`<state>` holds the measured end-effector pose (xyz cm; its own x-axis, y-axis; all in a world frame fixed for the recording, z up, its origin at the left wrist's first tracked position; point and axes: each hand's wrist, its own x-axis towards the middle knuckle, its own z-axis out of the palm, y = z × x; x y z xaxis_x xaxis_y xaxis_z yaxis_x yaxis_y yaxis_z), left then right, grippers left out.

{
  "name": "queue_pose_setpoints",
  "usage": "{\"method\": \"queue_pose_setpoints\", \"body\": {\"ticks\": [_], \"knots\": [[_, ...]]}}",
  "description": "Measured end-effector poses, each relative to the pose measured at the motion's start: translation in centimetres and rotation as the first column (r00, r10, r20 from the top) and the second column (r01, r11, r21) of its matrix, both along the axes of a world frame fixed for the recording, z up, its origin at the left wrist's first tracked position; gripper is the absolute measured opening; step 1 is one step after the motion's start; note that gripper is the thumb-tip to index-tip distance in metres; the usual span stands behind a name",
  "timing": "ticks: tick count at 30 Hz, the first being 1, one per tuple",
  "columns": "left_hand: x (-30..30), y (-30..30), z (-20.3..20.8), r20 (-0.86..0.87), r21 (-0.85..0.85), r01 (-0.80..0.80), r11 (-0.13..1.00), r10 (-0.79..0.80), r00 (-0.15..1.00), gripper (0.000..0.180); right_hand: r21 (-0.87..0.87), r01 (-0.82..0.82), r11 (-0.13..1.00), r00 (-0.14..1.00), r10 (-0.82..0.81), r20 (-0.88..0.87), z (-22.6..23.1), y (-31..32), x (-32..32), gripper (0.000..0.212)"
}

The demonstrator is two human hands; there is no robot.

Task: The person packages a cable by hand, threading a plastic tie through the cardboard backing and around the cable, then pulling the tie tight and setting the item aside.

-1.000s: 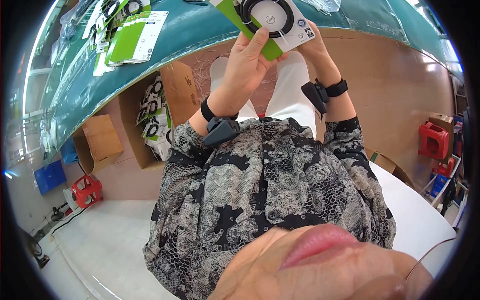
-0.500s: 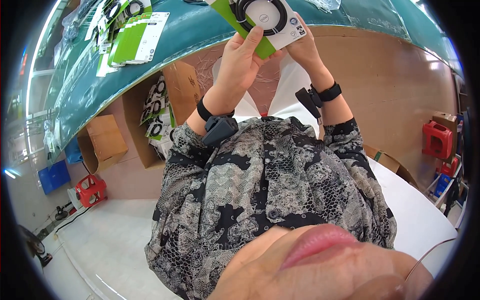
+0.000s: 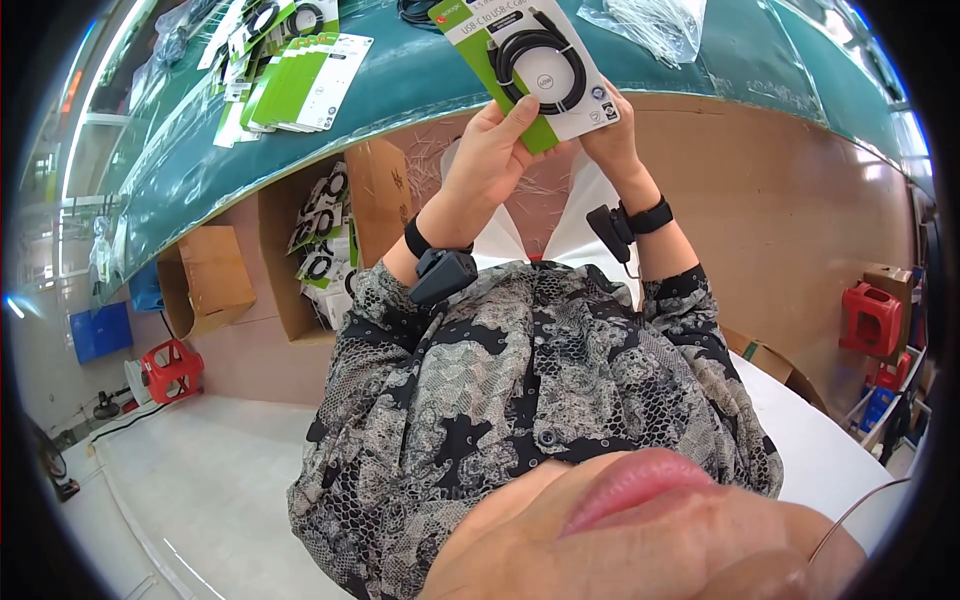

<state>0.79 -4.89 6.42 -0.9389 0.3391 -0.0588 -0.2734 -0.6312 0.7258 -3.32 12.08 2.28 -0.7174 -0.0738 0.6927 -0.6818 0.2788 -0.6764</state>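
The teal tabletop (image 3: 420, 85) spans the top of the frame. Below it, left of centre, an open carton (image 3: 281, 275) already holds a pile of carded cables (image 3: 318, 235). At upper left on the tabletop lie fanned cards (image 3: 310, 85) with no coil showing on the top ones, so more seem left to fill. The card in hand (image 3: 545, 82), at upper centre just beyond the tabletop's near edge, looks nearly complete: its coiled black cable (image 3: 506, 72) sits on the front.

Both forearms reach up the frame and converge on this tilted card. The left hand (image 3: 490, 150) grips its lower edge, thumb pressed on the front. The right hand (image 3: 612, 140) touches its right edge; its fingers are partly hidden behind, so I cannot tell whether they pinch or merely support.
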Motion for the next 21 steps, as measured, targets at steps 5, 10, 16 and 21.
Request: {"method": "queue_pose_setpoints", "body": {"ticks": [5, 10, 16, 21], "knots": [[-0.6, -0.7, -1.1, -0.004, -0.034, 0.031, 0.999, -0.031, 1.000, 0.030, 0.198, -0.145, 0.969, 0.989, 0.139, 0.043, -0.3, 1.6, -2.0, 0.031], [-0.5, -0.6, -0.7, 0.012, -0.073, -0.095, 0.993, 0.096, 0.995, 0.026, -0.327, -0.188, 0.926, 0.851, 0.320, 0.417, 4.5, 3.0, -4.1, 0.041], [-1.4, -1.0, -4.1, -0.121, -0.163, -0.139, 0.977, 0.120, 0.985, 0.028, 0.226, -0.067, 0.972, 0.994, 0.044, 0.104, 8.2, -2.0, -1.5, 0.041], [-1.1, 0.2, -3.4, -0.156, -0.073, -0.318, 0.945, 0.304, 0.940, 0.027, 0.264, 0.045, 0.964, 0.994, -0.017, -0.108, 7.3, -2.9, -0.9, 0.038]]}}
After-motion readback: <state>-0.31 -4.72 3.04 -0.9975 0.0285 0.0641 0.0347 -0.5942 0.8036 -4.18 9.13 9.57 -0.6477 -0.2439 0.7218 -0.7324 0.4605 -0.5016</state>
